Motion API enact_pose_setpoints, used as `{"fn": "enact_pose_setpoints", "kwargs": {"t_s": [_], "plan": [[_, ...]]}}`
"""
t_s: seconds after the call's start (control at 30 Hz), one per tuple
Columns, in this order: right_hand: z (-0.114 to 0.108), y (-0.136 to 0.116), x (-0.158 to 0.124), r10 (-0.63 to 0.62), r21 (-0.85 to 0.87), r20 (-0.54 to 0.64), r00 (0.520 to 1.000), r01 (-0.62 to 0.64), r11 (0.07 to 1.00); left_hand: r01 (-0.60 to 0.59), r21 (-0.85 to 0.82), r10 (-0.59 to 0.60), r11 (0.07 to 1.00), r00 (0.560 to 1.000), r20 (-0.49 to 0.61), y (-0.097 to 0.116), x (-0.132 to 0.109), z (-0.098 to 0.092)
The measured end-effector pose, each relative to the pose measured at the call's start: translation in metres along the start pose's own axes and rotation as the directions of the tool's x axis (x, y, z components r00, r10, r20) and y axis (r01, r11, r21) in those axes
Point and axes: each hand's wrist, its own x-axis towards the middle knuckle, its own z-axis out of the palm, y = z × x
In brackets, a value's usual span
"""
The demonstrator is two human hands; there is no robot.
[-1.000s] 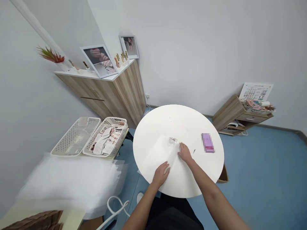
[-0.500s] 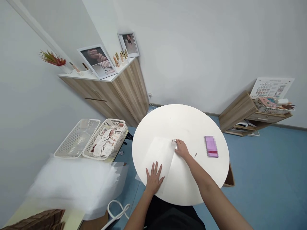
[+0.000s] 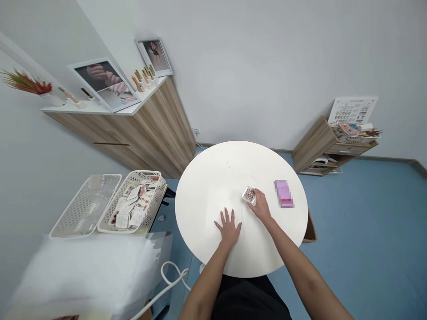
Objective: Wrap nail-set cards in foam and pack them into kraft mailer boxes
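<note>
My left hand (image 3: 228, 229) lies flat with fingers spread on a thin translucent white sheet (image 3: 216, 202), which rests on the round white table (image 3: 247, 160). Whether the sheet is a single layer or a bag, I cannot tell. To its right, my right hand (image 3: 262, 208) grips a small clear plastic pack (image 3: 248, 194) by its right side. Rows of small pinkish-brown pieces, resembling false nails, show through the pack. It is held tilted at the sheet's upper right.
A purple blurred rectangle (image 3: 283, 194) lies on the table's right. At left stand a basket of cards (image 3: 160, 191), another white basket (image 3: 118, 178) and a heap of translucent sheets (image 3: 86, 271). Wooden cabinets stand behind left (image 3: 163, 120) and right (image 3: 312, 144).
My left hand has slid right and up over the sheet. The pack in my right hand has turned, so its rows of pieces now show. The view has shifted.
</note>
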Motion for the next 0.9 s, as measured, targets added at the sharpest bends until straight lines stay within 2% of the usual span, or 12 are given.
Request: {"fn": "enact_pose_setpoints", "kwargs": {"t_s": [0.07,0.13,0.27,0.37,0.43,0.5,0.67,0.8,0.9], "plan": [[0.008,-0.014,-0.01,-0.066,0.011,0.079,0.995,0.065,0.998,-0.043,-0.037,0.043,0.998,0.999,-0.005,-0.002,-0.002,-0.006],[0.021,-0.028,-0.02,-0.126,0.025,0.154,0.98,0.124,0.992,-0.091,-0.072,0.087,0.993,0.995,-0.049,-0.016,-0.009,-0.013],[0.052,-0.051,-0.039,-0.198,0.052,0.276,0.94,0.191,0.98,-0.18,-0.091,0.168,0.979,0.978,-0.123,-0.068,-0.029,-0.027],[0.071,-0.062,-0.049,-0.16,0.033,0.361,0.919,0.159,0.987,-0.297,-0.059,0.294,0.953,0.955,-0.046,-0.102,-0.039,-0.039],[0.078,-0.067,-0.055,-0.11,-0.004,0.395,0.912,0.122,0.993,-0.368,-0.026,0.369,0.929,0.929,0.017,-0.112,-0.04,-0.047],[0.077,-0.071,-0.061,-0.081,-0.043,0.387,0.918,0.106,0.993,-0.417,0.019,0.416,0.909,0.908,0.046,-0.113,-0.039,-0.054],[0.058,-0.08,-0.092,-0.068,-0.085,0.257,0.964,0.093,0.992,-0.505,0.086,0.502,0.859,0.863,0.053,-0.103,-0.027,-0.061],[0.047,-0.085,-0.122,-0.065,-0.148,0.278,0.958,0.11,0.983,-0.517,0.028,0.516,0.855,0.855,0.041,-0.103,-0.014,-0.063],[0.043,-0.087,-0.129,-0.022,-0.222,0.289,0.957,0.089,0.971,-0.496,-0.077,0.5,0.865,0.865,0.045,-0.102,-0.009,-0.066]]}}
